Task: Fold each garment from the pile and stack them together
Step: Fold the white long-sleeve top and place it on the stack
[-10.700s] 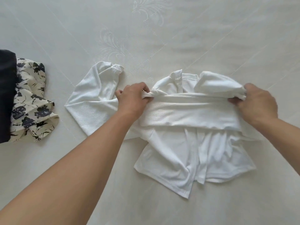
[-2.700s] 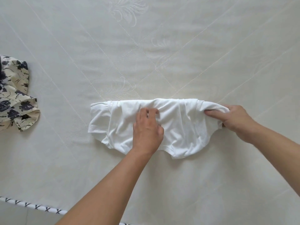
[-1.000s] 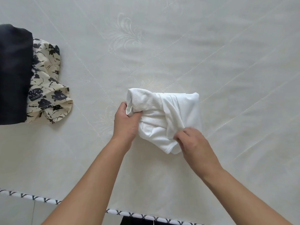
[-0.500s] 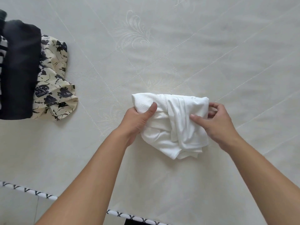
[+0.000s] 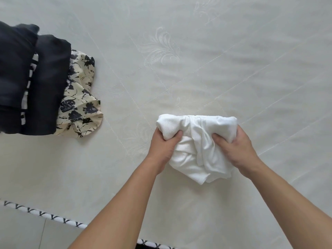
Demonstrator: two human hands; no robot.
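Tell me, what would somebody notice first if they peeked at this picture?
First, the white garment, bunched into a bundle right of the middle of the pale quilted bed cover, with the left hand and right hand gripping its two sides. Next, the stack at the left edge: dark folded clothes lying on a cream garment with black flowers.
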